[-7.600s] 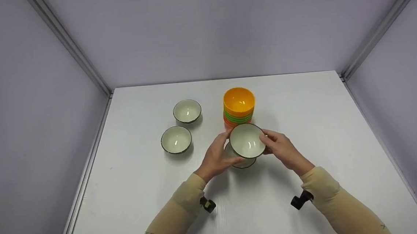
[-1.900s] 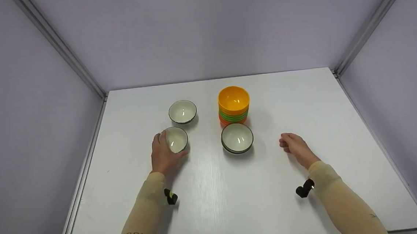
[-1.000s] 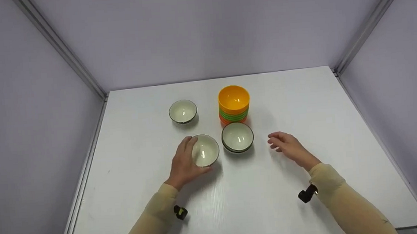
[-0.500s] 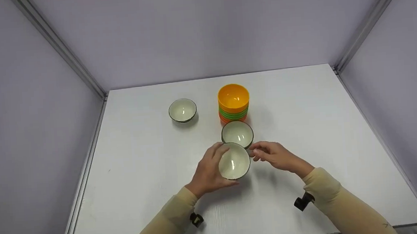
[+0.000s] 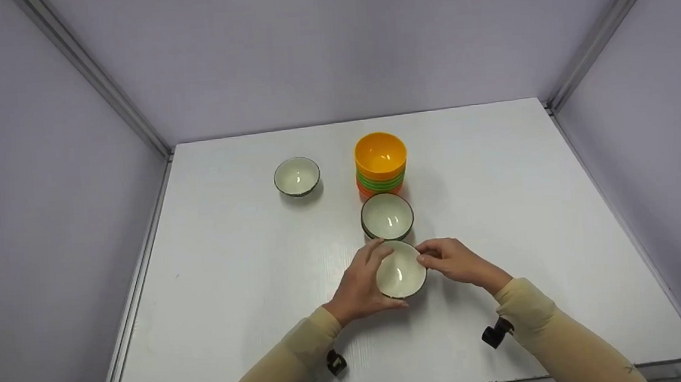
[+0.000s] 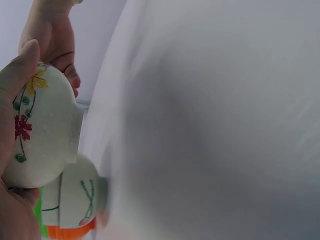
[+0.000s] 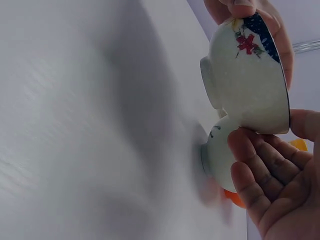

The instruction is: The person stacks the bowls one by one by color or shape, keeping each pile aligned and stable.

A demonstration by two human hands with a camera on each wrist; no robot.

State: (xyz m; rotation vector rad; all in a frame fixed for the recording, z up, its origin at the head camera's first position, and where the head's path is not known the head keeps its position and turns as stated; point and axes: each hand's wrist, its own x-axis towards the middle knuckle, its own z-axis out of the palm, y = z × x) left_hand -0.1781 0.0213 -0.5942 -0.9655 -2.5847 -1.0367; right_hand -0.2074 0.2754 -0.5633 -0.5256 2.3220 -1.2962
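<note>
A white ceramic bowl with a dark rim (image 5: 403, 276) is held up off the table, just in front of a nested stack of matching bowls (image 5: 387, 217). My left hand (image 5: 358, 287) grips its left side, fingers over the far rim and thumb at the near side. With thumb and fingertips my right hand (image 5: 457, 263) pinches the right rim. Painted flowers show on the held bowl (image 6: 50, 130) in the left wrist view. From the right wrist view, the right fingers (image 7: 270, 170) lie under the bowl's side (image 7: 250, 85), and its foot hangs clear of the table.
Behind the white stack stands a taller stack of orange, green and yellow-orange bowls (image 5: 380, 158). One more white bowl (image 5: 297, 177) sits alone at the back left. Grey panels (image 5: 330, 48) enclose the white table (image 5: 219, 253) at the back and sides.
The bowl both hands held earlier now sits in the white stack. My left hand took the nearer left bowl and carried it right; my right hand came in and took its rim.
</note>
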